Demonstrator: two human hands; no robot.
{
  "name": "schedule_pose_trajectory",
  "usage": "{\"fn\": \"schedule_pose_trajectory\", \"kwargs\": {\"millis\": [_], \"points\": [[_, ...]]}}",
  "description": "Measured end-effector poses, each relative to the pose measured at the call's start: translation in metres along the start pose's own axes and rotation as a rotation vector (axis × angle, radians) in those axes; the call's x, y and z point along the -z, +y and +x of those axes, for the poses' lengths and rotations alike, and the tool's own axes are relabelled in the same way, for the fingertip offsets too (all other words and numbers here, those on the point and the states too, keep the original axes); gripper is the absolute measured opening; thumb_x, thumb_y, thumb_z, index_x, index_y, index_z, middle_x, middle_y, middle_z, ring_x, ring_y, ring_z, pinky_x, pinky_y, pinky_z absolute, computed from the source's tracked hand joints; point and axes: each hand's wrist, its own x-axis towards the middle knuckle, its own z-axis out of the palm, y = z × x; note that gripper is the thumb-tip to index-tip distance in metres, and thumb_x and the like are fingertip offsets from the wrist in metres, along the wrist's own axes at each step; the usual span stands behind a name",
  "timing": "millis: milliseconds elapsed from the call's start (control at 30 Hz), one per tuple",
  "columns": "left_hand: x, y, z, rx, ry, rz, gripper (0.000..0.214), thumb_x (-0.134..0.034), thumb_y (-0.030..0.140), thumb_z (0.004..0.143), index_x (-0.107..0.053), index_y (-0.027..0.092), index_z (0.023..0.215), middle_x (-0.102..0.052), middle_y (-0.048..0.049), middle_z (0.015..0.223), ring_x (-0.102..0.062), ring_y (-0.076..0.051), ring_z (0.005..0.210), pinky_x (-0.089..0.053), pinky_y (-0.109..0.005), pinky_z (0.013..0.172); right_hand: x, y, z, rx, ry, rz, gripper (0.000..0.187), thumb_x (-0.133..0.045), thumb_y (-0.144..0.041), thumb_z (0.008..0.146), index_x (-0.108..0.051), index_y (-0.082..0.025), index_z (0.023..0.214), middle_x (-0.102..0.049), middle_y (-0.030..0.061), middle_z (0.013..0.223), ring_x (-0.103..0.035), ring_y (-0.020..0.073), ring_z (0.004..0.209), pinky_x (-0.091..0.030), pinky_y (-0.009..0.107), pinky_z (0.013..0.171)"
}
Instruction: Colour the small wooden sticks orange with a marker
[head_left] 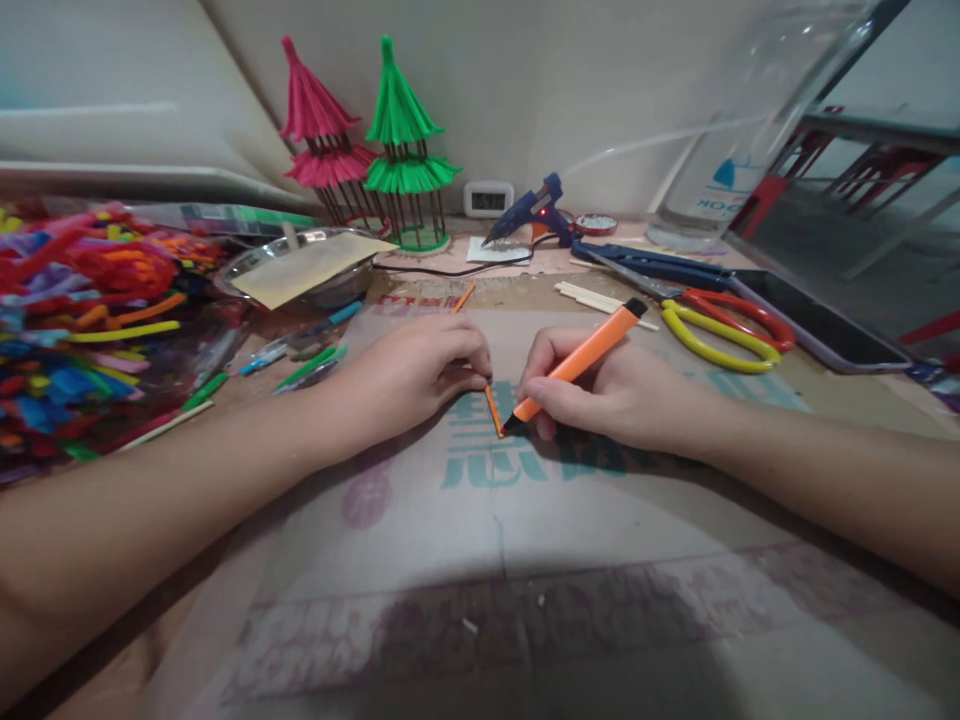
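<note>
My left hand (427,375) pinches a thin orange stick (493,408) between thumb and fingers, close to the sheet-covered surface. An orange marker (581,358) is held in my right hand (600,395) like a pen. Its dark tip touches or nearly touches the stick's near end. Beyond my left hand lies another thin orange stick (465,296), partly hidden by that hand. Several pale sticks (600,301) lie past my right hand.
At the back stand a pink tiered model (319,110), a green one (405,115), a small clock (488,199) and a blue glue gun (534,212). Scissors (724,335) and a phone (817,320) lie right. Colourful pipe cleaners (82,310) and a bowl (352,285) are left.
</note>
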Motion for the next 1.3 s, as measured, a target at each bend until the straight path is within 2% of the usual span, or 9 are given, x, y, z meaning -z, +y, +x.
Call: {"fn": "schedule_pose_trajectory", "kwargs": {"millis": [67,267,500,667,833,900,1067,1300], "points": [[0.0002,-0.0001,-0.0002,-0.005,-0.006,-0.006,0.006,-0.062,0.018,0.093,-0.064,0.019,0.087,-0.067,-0.0023,0.091,-0.062,-0.017,0.085,-0.046,-0.028,0.076,0.0005,0.0000,-0.0004,0.002,-0.014,-0.007,0.013,-0.061,-0.022,0.089,-0.054,-0.022,0.077,-0.066,-0.0026,0.060,-0.066,0.0140,0.057,-0.049,0.025,0.055],[-0.0006,-0.0006,-0.0008,0.004,-0.005,0.006,0.006,-0.063,0.019,0.093,-0.064,0.018,0.087,-0.067,-0.0031,0.091,-0.062,-0.017,0.085,-0.046,-0.028,0.076,0.0005,-0.0003,0.0006,0.036,0.058,-0.054,0.014,-0.058,-0.028,0.093,-0.056,-0.021,0.081,-0.067,-0.0017,0.061,-0.061,0.0115,0.054,-0.046,0.023,0.051],[-0.0010,-0.0005,-0.0013,-0.002,-0.008,-0.022,0.008,-0.061,0.018,0.095,-0.065,0.018,0.088,-0.068,-0.0037,0.094,-0.063,-0.017,0.087,-0.046,-0.028,0.077,0.0011,0.0012,-0.0010,0.025,-0.041,-0.004,0.011,-0.059,-0.020,0.090,-0.053,-0.022,0.080,-0.066,-0.0036,0.061,-0.065,0.0124,0.057,-0.050,0.023,0.055],[-0.0002,0.0009,-0.0019,0.012,-0.005,-0.013,0.006,-0.064,0.018,0.094,-0.066,0.017,0.089,-0.068,-0.0035,0.095,-0.063,-0.017,0.088,-0.047,-0.028,0.077,0.0005,0.0017,0.0006,0.038,0.025,-0.013,0.014,-0.058,-0.026,0.093,-0.054,-0.021,0.080,-0.066,-0.0026,0.061,-0.062,0.0119,0.055,-0.047,0.023,0.052],[-0.0013,0.0002,-0.0027,-0.020,0.005,-0.034,0.009,-0.061,0.018,0.096,-0.069,0.017,0.091,-0.070,-0.0044,0.098,-0.065,-0.017,0.090,-0.048,-0.028,0.080,-0.0001,0.0021,-0.0001,0.012,-0.023,0.010,0.011,-0.060,-0.022,0.089,-0.054,-0.022,0.079,-0.065,-0.0029,0.061,-0.063,0.0132,0.056,-0.048,0.025,0.054],[-0.0025,-0.0008,-0.0027,-0.033,0.013,-0.030,0.010,-0.060,0.018,0.097,-0.070,0.017,0.093,-0.070,-0.0049,0.102,-0.065,-0.017,0.092,-0.049,-0.028,0.082,-0.0003,0.0027,0.0000,0.021,0.009,0.008,0.012,-0.060,-0.024,0.090,-0.054,-0.022,0.079,-0.065,-0.0028,0.060,-0.062,0.0128,0.056,-0.047,0.024,0.053],[-0.0044,-0.0018,-0.0023,-0.012,0.022,-0.016,0.010,-0.063,0.017,0.095,-0.072,0.019,0.093,-0.071,-0.0033,0.102,-0.066,-0.017,0.093,-0.048,-0.028,0.081,-0.0013,0.0053,0.0047,0.035,0.183,-0.050,0.014,-0.058,-0.030,0.095,-0.057,-0.022,0.084,-0.067,-0.0020,0.064,-0.058,0.0108,0.054,-0.039,0.023,0.047],[-0.0019,0.0013,-0.0025,0.001,0.010,-0.026,0.011,-0.062,0.018,0.095,-0.072,0.020,0.091,-0.072,-0.0021,0.100,-0.066,-0.016,0.093,-0.049,-0.028,0.082,-0.0001,0.0062,0.0076,0.006,0.173,-0.078,0.014,-0.058,-0.035,0.095,-0.058,-0.022,0.088,-0.068,-0.0016,0.069,-0.059,0.0120,0.058,-0.039,0.024,0.049]]}}
